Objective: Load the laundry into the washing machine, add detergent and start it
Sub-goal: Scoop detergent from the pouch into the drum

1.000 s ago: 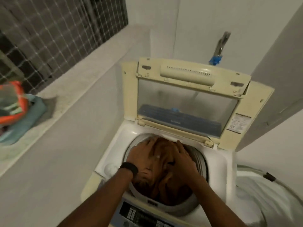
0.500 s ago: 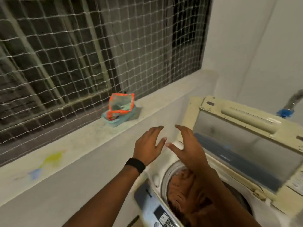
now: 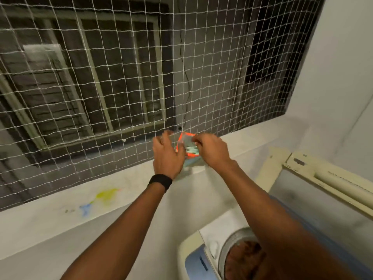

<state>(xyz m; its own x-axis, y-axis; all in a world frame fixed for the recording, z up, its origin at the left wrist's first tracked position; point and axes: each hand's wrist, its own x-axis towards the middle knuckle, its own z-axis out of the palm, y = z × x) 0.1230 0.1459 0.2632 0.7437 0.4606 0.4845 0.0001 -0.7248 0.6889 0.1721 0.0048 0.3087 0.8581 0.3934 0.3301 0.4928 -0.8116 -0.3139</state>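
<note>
Detergent packet (image 3: 188, 147) sits on ledge (image 3: 121, 190), just in front of netting (image 3: 121, 77), betw. left hand (image 3: 167, 156) & right hand (image 3: 212, 150). Washing machine (image 3: 193, 259) lower right w/ laundry (image 3: 242, 259) inside, lid (image 3: 323, 199) behind.

2 hands meet at the detergent packet (image 3: 187, 147), an orange-edged pouch standing on the ledge (image 3: 129, 186) directly in front of the netted window (image 3: 101, 77). The right hand (image 3: 212, 152) pinches the packet's upper edge. The left hand (image 3: 165, 156), with a black wristband (image 3: 160, 181), covers the packet's left side; its grip cannot be determined. At lower right, the washing machine (image 3: 189, 251) stands with its lid (image 3: 298, 162) raised and brown laundry (image 3: 244, 259) in the drum.
</note>
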